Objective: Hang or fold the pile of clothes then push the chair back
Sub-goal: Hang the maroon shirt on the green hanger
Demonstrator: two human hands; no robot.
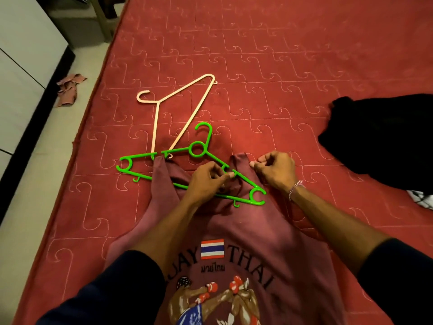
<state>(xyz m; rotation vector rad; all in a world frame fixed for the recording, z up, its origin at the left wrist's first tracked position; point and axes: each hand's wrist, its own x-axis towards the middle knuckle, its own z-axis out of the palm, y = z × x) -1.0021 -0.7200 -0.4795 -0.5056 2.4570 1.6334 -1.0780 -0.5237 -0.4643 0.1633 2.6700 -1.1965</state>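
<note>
- A white cabinet [21, 73] stands at the far left, on a pale floor [35, 184].
- Crumpled pinkish scraps [69, 89] lie on that floor, near the bed's edge.
- A chair leg [103, 17] shows at the top left, beside the bed's corner; the rest of the chair is out of view.
- A red quilted bed [269, 66] fills most of the view.
- A white hanger [175, 109] lies flat on the bed, hook pointing left, its lower end touching the green hanger.
- A green hanger [199, 148] lies across the top of the shirt, hook pointing away from the person, its left end on the bare bed and its right end on the cloth.
- A maroon sleeveless shirt [234, 231] lies face up in the middle, neck away from the person, with a flag and boxers printed on it. Its left strap passes over the hanger's lower bar, with the strap tip just under the upper arm.
- The left hand [206, 181] rests at the neckline, fingers curled, pinching the hanger's right arm between thumb and fingertips.
- The right hand [274, 170] sits just to the right, fingers curled, pinching the edge of the shirt's right strap.
- A bead bracelet [295, 188] circles the right wrist; both forearms come out of dark sleeves [117, 289].
- A black garment [384, 141] lies heaped at the right edge of the bed, well apart from the shirt.
- A black-and-white cloth [424, 199] peeks out below it.
</note>
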